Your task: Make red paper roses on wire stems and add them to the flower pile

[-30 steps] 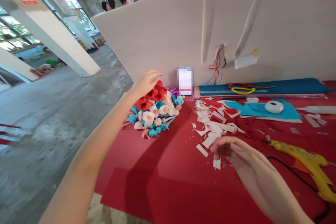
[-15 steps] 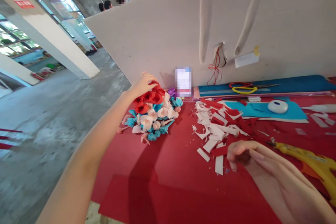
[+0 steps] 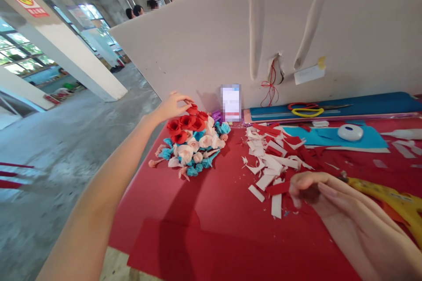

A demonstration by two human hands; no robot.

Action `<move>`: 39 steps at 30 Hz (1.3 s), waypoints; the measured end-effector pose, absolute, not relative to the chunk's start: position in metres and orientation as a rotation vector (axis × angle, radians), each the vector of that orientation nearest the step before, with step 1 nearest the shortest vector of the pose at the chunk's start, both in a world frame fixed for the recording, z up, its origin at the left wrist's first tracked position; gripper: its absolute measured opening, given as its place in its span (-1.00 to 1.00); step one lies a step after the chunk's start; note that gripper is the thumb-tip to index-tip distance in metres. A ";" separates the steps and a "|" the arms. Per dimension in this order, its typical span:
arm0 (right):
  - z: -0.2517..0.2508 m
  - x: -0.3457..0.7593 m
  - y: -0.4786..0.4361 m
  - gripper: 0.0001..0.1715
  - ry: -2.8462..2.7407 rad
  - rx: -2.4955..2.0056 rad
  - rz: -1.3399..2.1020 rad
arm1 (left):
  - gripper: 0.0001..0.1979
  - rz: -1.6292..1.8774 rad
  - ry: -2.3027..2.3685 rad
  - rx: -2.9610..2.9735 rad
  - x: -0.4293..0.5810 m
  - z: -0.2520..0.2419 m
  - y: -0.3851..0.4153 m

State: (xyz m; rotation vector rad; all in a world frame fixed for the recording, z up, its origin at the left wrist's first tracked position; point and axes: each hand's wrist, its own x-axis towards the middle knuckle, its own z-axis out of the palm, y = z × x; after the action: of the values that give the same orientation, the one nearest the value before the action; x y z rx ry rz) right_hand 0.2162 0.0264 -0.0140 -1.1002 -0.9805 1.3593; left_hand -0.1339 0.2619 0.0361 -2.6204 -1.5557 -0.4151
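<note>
L hand [image 3: 173, 104], centre-left of frame, is at the top of the flower pile, fingertips on or right by 1 small red paper flower w/ cupped petals [image 3: 192, 109]; can't tell if they grip it or have just let go. Vs approx. 1 sec ago, this hand sits a bit further L, so more of the red flowers show, incl. a cluster of dark-centred, cup-shaped red paper blooms [image 3: 185, 122] just below it. Pile itself looks unchanged: pale pink-white rolled paper roses [image 3: 185, 153] mid-pile, small crumpled bright-blue paper flowers [image 3: 194, 169] at its lower edge, all L of centre on the smooth red tabletop [image 3: 227, 215].

R hand [image 3: 343, 206], lower right, is loosely curled; nothing clearly held, but the inner side of the fingers is hidden, so grip can't be told. It's now further R than 1 sec ago, & a flat red strip [image 3: 278, 188] shows by its fingertips; can't tell if set down or merely uncovered. Cut white strips & scraps [image 3: 260, 142] lie beyond, centre-right. Yellow glue gun [image 3: 389, 197], far R, is now partly hidden behind this hand.

Judgement: work is centred on the L hand & red flowers, R hand seemingly idle; the shift is small & prob. means adjusting that 1 flower, w/ rest of pile undisturbed.
</note>
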 end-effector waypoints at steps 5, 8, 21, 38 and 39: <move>-0.013 0.216 0.026 -0.74 -0.950 -1.121 1.346 | -0.83 -0.391 -1.527 -2.606 -0.139 0.038 0.263; -0.013 0.217 0.026 -0.74 -0.946 -1.124 1.341 | -0.84 -0.385 -1.508 -2.592 -0.142 0.039 0.265; -0.019 0.220 0.024 -0.77 -0.988 -1.047 1.397 | -0.46 -0.485 -1.526 -2.570 -0.151 0.040 0.263; -0.017 0.222 0.025 -0.79 -0.974 -1.025 1.387 | -0.38 -0.321 -1.415 -2.699 -0.144 0.029 0.264; -0.017 0.222 0.025 -0.80 -0.974 -1.017 1.391 | -0.37 -0.369 -1.424 -2.671 -0.144 0.032 0.261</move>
State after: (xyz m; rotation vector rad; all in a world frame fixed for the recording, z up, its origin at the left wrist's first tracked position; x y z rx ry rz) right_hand 0.2224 0.0246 -0.0173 -1.0169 -0.9742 1.3915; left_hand -0.1436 0.2607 0.0316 -2.6714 -1.4239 -0.3692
